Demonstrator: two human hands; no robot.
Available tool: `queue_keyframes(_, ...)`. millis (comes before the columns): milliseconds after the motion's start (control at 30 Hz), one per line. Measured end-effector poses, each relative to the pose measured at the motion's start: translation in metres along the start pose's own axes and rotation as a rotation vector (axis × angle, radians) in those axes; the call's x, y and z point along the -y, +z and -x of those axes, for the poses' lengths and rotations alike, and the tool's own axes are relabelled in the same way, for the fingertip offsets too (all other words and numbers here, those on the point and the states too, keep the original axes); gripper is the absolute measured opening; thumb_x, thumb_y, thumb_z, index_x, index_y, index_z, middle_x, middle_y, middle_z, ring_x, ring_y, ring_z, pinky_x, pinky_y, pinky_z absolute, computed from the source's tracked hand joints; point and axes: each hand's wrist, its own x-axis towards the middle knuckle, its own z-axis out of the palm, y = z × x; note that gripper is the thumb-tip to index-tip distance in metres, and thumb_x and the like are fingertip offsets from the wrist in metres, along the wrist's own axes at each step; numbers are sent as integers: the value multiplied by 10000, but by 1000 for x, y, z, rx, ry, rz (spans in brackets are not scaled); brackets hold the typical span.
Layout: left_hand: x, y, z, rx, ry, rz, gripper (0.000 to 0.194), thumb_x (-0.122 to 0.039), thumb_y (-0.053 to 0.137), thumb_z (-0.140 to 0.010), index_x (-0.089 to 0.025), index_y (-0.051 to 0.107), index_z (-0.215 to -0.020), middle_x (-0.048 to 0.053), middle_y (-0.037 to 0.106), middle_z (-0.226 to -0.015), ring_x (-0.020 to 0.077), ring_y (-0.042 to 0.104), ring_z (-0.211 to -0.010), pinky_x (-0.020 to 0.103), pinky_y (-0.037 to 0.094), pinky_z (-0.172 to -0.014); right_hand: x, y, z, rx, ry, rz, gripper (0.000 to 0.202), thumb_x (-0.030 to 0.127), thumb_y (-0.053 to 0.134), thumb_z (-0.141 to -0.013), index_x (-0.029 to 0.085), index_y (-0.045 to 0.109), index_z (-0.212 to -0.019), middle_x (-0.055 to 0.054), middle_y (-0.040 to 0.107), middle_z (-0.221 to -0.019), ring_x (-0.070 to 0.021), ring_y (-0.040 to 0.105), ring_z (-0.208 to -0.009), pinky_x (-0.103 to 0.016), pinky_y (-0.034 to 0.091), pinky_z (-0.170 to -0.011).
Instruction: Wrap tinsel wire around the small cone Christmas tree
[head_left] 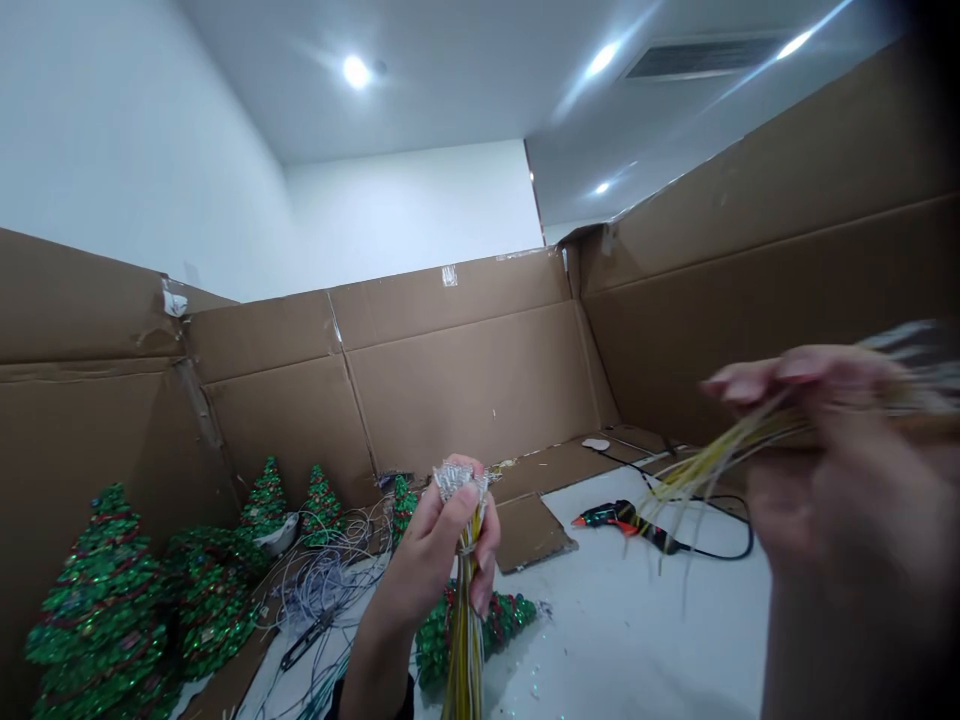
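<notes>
Blurring: right hand (847, 430), fingers closed on strands (701, 470), details smeared near frame's right.
Left hand (448, 532): clamped around bundle (466, 640), well apart from right.
Bundle: over bench's (615, 640) near side, silvery tips up, long axis near-vertical, bottom cut off.

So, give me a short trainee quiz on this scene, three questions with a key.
1. True or false: the left hand grips a bundle of yellow and white strands with its silvery ends up.
2. What lies behind that bundle, on the white surface? A) a mug B) a green tree on its side C) a hammer
3. Fill in: the walls around the work area are made of ____.

Key: 1 true; 2 B; 3 cardboard.
</notes>
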Motion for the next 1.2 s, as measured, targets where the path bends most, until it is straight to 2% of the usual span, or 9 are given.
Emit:
queue_keyframes(133,-5,8,3,-69,99,91,175,-371,368,-909,-209,371,-843,-95,487,-529,42,421,-274,148,420,-289,2,34,26,498,287,136,220,393,503,-881,225,570,-754,34,387,-564,-85,334,-449,-233,232,-392)
queue_keyframes(233,-10,13,6,-146,136,109,207,-393,405,-888,-202,383,-812,-95,482,-491,44,412,-261,134,396,-272,0,49,43,890,384,172,190,382,551,-853,209,570,-775,33,487,-585,-85,423,-484,-216,308,-434)
queue_keyframes(300,-13,15,8,-200,125,104,230,-415,437,-867,-199,388,-803,-95,478,-453,53,413,-254,132,384,-264,-1,57,50,1020,411,158,143,348,554,-854,212,568,-811,30,558,-631,-95,491,-541,-212,365,-495)
queue_keyframes(400,-15,17,10,-249,72,87,262,-446,484,-833,-203,386,-815,-95,486,-434,63,413,-246,144,381,-257,-1,64,56,1034,370,211,115,314,536,-867,216,565,-815,31,599,-688,-103,532,-609,-213,400,-570)
queue_keyframes(600,-15,18,12,-317,35,33,309,-476,507,-815,-205,404,-920,-105,474,-433,64,422,-265,143,387,-274,1,63,59,1069,393,232,130,257,469,-897,212,488,-776,37,599,-670,-103,545,-599,-204,404,-572)
queue_keyframes(733,-13,17,14,-233,38,-18,276,-454,459,-852,-197,400,-933,-94,494,-471,54,420,-277,139,390,-285,-1,60,57,1029,300,317,177,178,458,-876,201,430,-703,35,548,-636,-100,493,-578,-200,374,-547)
queue_keyframes(867,-12,14,16,-177,33,-69,225,-410,421,-887,-186,406,-902,-83,515,-508,39,433,-295,126,405,-311,-5,60,56,948,224,307,142,178,449,-878,202,465,-738,28,529,-649,-101,462,-578,-208,367,-548)
queue_keyframes(1067,-9,11,16,-124,89,22,225,-404,394,-900,-184,422,-865,-84,500,-482,38,414,-269,123,390,-277,-12,65,60,910,188,193,72,251,506,-882,231,558,-927,12,592,-749,-106,515,-613,-218,396,-560)
queue_keyframes(1200,-9,13,13,-100,103,81,211,-400,379,-906,-195,410,-867,-89,502,-470,45,415,-254,127,385,-259,-19,66,61,870,91,126,60,263,568,-851,224,613,-857,8,617,-740,-108,551,-637,-219,413,-588)
